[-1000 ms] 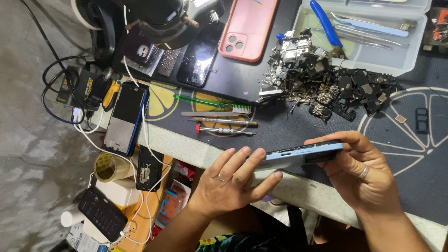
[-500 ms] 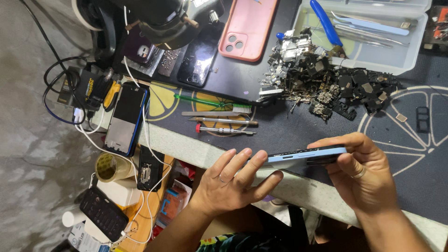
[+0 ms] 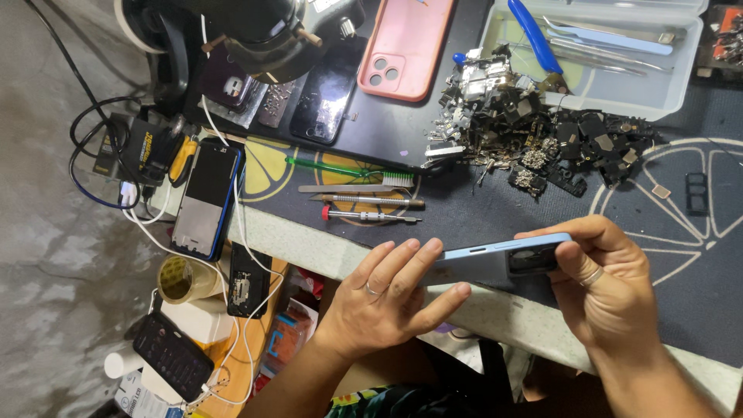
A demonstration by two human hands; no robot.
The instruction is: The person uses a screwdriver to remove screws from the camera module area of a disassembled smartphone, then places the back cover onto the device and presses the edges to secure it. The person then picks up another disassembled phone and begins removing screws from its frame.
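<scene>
Phone (image 3: 495, 257), light blue, is held edge-on just above the near table edge (image 3: 309, 244), betw. both hands: right hand (image 3: 611, 290) pinches its camera end w/ thumb and fingers, left hand (image 3: 387, 298) has fingers spread flat along the other end, thumb underneath. Screwdrivers (image 3: 371, 209) and green brush (image 3: 348, 170) lie just beyond the left hand; pile of small parts (image 3: 534, 131) and pink case (image 3: 406, 46) sit farther back.

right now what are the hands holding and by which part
A light blue phone, held edge-on between both hands: the left hand takes one end in its fingers, the right hand pinches the camera end between thumb and fingers.
</scene>
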